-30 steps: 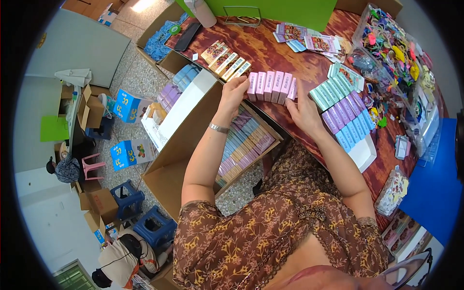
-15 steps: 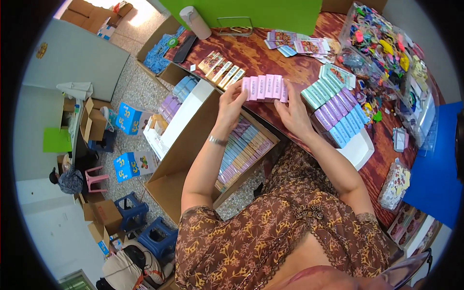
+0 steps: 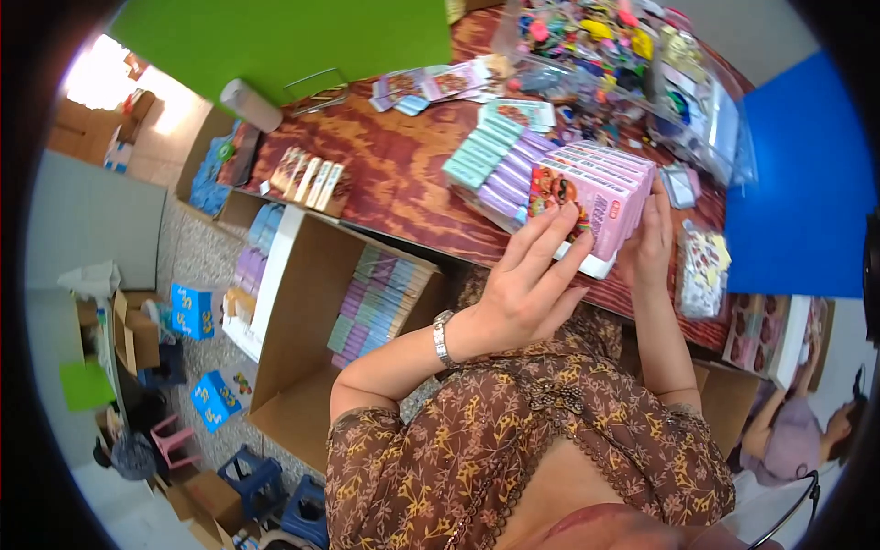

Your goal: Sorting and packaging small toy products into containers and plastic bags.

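Observation:
Between my hands is a row of small pink boxes, standing close together at the near end of a white tray. My left hand presses its extended fingers against the illustrated front of the nearest box. On the far right side my right hand curls around the row, its fingertips partly hidden. Behind and left of the pink boxes, the tray holds green boxes and purple boxes. Whether the pink boxes rest fully on the tray bottom is hidden.
Cream-coloured boxes stand at the table's left edge. Flat cards lie at the back. A clear bin of colourful trinkets and a bag of small pieces are to the right. Below left, an open carton holds packed boxes.
Both hands have carried the pink boxes from the table's front middle rightward to the tray. The boxes now cover most of its blue ones. The view has swung right.

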`<move>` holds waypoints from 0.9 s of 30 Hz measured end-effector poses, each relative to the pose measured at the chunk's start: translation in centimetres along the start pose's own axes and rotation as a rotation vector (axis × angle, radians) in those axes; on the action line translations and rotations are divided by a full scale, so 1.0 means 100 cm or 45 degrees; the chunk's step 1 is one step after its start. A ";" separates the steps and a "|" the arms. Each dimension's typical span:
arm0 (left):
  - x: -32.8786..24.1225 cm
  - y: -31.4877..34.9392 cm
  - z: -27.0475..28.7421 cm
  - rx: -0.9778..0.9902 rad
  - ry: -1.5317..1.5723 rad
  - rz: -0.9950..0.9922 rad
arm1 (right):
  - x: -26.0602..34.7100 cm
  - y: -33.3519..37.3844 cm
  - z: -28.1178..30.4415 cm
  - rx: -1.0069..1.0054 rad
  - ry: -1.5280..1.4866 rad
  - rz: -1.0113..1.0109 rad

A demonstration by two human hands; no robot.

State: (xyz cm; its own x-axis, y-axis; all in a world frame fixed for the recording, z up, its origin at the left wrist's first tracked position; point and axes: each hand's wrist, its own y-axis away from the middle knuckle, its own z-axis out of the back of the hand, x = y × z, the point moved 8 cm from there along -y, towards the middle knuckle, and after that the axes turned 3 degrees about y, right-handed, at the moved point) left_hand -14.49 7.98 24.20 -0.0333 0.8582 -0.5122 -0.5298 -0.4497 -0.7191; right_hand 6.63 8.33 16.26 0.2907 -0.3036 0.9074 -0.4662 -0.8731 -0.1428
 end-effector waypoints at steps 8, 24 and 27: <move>-0.008 0.042 -0.124 0.467 0.686 0.156 | 0.020 -0.003 0.128 -0.057 0.675 -0.115; 0.061 0.117 -0.159 0.547 0.666 0.638 | -0.078 -0.052 0.079 0.506 1.519 -0.052; 0.074 0.128 -0.157 0.599 0.642 0.768 | -0.083 -0.046 0.075 0.514 1.497 -0.064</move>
State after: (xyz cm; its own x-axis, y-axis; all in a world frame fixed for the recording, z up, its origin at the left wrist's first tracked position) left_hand -8.16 4.69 3.83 -0.1011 0.2506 -0.9628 -0.8369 -0.5447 -0.0539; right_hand 12.64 12.04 6.39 -0.7205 0.0777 0.6891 -0.1258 -0.9919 -0.0197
